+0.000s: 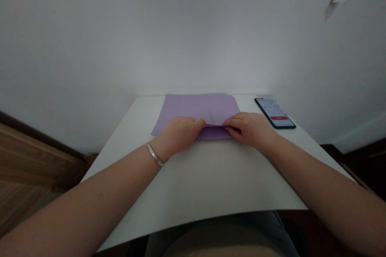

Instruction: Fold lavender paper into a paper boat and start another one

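A sheet of purple paper (197, 105) lies on the white table near the wall, its near part doubled into a fold with a slightly raised edge. My left hand (183, 131), with a silver bangle at the wrist, pinches that edge between thumb and fingers. On the other side of a short gap, my right hand (249, 127) grips the same edge, thumb below and fingers above. A faint crease runs through the paper between the hands. The fingertips are partly hidden by the paper and the hands themselves.
A phone (276, 113) with a lit screen lies at the table's right edge, beyond my right hand. The white table (211, 180) meets a pale wall (193, 28) at the back. Wooden furniture (33, 160) stands low on the left.
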`<state>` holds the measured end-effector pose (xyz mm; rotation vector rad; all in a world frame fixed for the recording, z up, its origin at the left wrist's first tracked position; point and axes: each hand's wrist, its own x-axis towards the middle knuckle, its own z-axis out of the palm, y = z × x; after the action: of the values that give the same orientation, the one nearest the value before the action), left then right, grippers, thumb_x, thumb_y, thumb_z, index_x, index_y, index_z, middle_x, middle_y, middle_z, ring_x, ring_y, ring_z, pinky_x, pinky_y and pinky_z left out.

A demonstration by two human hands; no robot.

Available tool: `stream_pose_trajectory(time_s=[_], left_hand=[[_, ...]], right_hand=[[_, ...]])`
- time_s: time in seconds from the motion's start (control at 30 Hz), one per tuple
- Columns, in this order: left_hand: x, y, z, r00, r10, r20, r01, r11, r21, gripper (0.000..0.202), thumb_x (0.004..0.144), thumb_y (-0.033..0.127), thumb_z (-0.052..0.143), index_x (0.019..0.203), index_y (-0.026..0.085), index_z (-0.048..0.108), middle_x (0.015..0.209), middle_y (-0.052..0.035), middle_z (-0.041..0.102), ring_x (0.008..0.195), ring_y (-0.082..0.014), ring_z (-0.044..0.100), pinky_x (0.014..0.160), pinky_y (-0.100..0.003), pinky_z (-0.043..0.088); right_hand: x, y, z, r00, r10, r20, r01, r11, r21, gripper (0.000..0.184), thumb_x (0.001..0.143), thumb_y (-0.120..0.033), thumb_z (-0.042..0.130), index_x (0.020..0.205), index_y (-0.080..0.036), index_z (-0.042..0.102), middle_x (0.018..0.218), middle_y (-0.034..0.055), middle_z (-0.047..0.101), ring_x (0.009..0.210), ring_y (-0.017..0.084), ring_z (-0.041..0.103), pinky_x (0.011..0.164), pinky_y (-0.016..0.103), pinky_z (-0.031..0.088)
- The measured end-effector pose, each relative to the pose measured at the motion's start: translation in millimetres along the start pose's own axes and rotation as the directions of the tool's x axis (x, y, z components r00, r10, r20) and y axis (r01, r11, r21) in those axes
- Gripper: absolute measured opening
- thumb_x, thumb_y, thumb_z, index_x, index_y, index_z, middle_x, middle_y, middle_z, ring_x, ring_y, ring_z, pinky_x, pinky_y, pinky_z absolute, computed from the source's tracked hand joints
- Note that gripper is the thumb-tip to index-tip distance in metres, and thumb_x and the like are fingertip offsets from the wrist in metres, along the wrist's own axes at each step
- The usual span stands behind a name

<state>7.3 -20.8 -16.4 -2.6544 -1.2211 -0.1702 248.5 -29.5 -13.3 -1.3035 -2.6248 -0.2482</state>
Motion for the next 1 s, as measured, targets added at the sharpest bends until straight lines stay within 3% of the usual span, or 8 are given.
stream_pose_trajectory(time_s=[0.13,0.3,0.57,0.8,1.0], left_hand=[[0,-1,-0.9,0.999,0.033,0.023,-0.033,0.999,0.017,0.033,0.097,0.031,0.037,0.093,0.017,0.066,0.087,-0.0082,0.071,0.079,-0.0231,0.067,0.066,-0.032,0.050],[0,-6,5.8,0.991,0.131,-0.007,-0.131,0.990,-0.059,0.025,0.093,0.034,0.049,0.100,0.021,0.069,0.099,-0.0052,0.069,0.093,-0.0212,0.063,0.078,-0.032,0.049],[0,-5,3.3,0.999,0.031,-0.006,-0.032,0.998,-0.046,0.030,0.095,0.033,0.045,0.094,0.019,0.071,0.094,-0.0059,0.069,0.087,-0.0210,0.063,0.073,-0.032,0.047],[1,-5,4.6,1.000,-0.007,0.028,0.010,0.992,-0.123,0.030,0.094,0.036,0.046,0.089,0.019,0.070,0.087,-0.0049,0.067,0.082,-0.0195,0.062,0.070,-0.029,0.045],[3,-9,9.3,0.997,-0.060,0.056,0.069,0.980,-0.185,0.028,0.091,0.038,0.049,0.085,0.018,0.069,0.082,-0.0047,0.067,0.075,-0.0189,0.060,0.066,-0.029,0.042]], right_hand=[[-1,8,5,1.000,0.006,0.029,-0.007,0.999,0.034,0.024,0.090,-0.031,0.050,0.098,-0.023,0.072,0.096,0.0025,0.073,0.092,0.020,0.065,0.076,0.030,0.047],[-1,17,9,0.997,-0.029,0.068,0.023,0.995,0.092,0.022,0.089,-0.032,0.054,0.098,-0.024,0.072,0.096,0.0030,0.071,0.092,0.019,0.064,0.077,0.028,0.045],[-3,17,0,0.998,0.030,0.047,-0.033,0.998,0.055,0.022,0.089,-0.031,0.052,0.096,-0.022,0.071,0.093,0.0041,0.071,0.089,0.020,0.063,0.069,0.028,0.042],[-1,18,1,0.989,0.023,0.149,-0.029,0.999,0.038,0.025,0.090,-0.034,0.049,0.086,-0.019,0.069,0.088,0.0059,0.069,0.081,0.019,0.061,0.067,0.028,0.039],[0,21,4,0.973,0.131,0.190,-0.142,0.989,0.043,0.027,0.090,-0.037,0.048,0.088,-0.020,0.069,0.087,0.0063,0.070,0.079,0.020,0.061,0.066,0.029,0.039]])
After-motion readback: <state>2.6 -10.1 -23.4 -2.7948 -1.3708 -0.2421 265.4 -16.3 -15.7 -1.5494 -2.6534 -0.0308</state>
